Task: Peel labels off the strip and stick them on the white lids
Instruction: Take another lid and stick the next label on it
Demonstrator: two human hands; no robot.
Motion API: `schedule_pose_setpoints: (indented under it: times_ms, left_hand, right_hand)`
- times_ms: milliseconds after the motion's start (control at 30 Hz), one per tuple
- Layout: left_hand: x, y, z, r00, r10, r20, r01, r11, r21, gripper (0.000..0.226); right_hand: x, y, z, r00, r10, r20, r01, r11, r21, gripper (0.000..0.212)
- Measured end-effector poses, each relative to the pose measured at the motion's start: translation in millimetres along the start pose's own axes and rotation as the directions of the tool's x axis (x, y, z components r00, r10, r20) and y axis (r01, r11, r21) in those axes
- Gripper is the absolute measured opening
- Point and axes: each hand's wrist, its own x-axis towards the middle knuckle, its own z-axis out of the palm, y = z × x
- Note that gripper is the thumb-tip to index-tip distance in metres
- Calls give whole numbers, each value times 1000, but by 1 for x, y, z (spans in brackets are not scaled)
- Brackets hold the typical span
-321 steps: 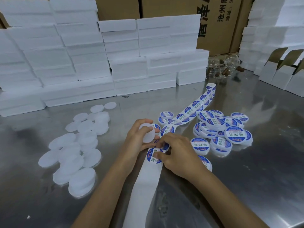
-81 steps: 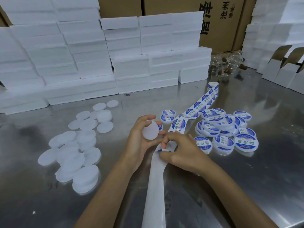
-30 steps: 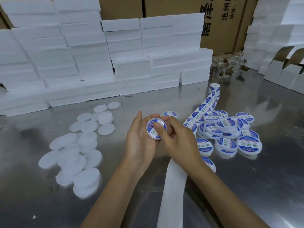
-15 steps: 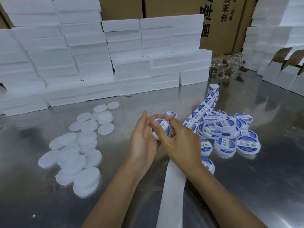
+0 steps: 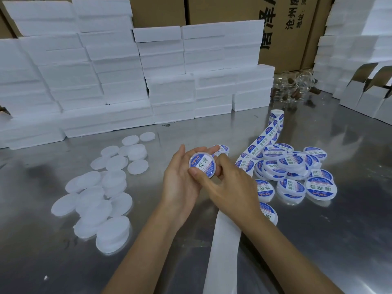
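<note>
A white round lid (image 5: pixel 203 165) with a blue and white label stuck on its top is held above the steel table between both hands. My left hand (image 5: pixel 180 179) cups it from behind, fingers straight up around its rim. My right hand (image 5: pixel 228 185) pinches the lid's lower edge with thumb and curled fingers. The label strip (image 5: pixel 262 143) runs from a small roll (image 5: pixel 276 115) at the back right toward me, and its empty white backing (image 5: pixel 222 255) passes under my right wrist to the front edge. Several plain white lids (image 5: pixel 101 194) lie at the left.
Several labelled lids (image 5: pixel 292 170) are piled right of my hands. Stacked white foam blocks (image 5: pixel 127 81) wall off the back, with cardboard cartons (image 5: pixel 286 28) behind. Folded open boxes (image 5: pixel 364 90) and clear jars (image 5: pixel 297 88) stand at the back right.
Since 2.7 s ago the peeled label went onto the lid in my left hand. Over the last second my right fingers moved around the lid's rim, and the lid now faces me more squarely.
</note>
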Motion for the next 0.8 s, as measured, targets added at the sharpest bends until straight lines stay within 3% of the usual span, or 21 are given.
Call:
schedule_pose_setpoints:
  times_ms: [200,300,433,667,800]
  left_hand:
    - [-3,3,1,1000,1,2,-1,1000,-1,36]
    - [0,-1,0,998,22,-57,-13,986,164,21]
    - [0,-7,-7,990,137,-33,-101,853,513,45]
    - [0,-6,-11,947,290,-141,-146,776,613,24]
    - [1,-11,-11,919,340,-200,-148,766,625,9]
  right_hand:
    - [3,5,1,999,-43,22,39,991,128,40]
    - [4,6,0,1000,-30,-1,29,984,176,29]
    - [8,12,-3,997,42,-64,-28,979,203,37]
    - [6,18,-6,998,68,-1,-68,988,137,55]
    - [4,21,-5,996,69,51,-71,996,53,53]
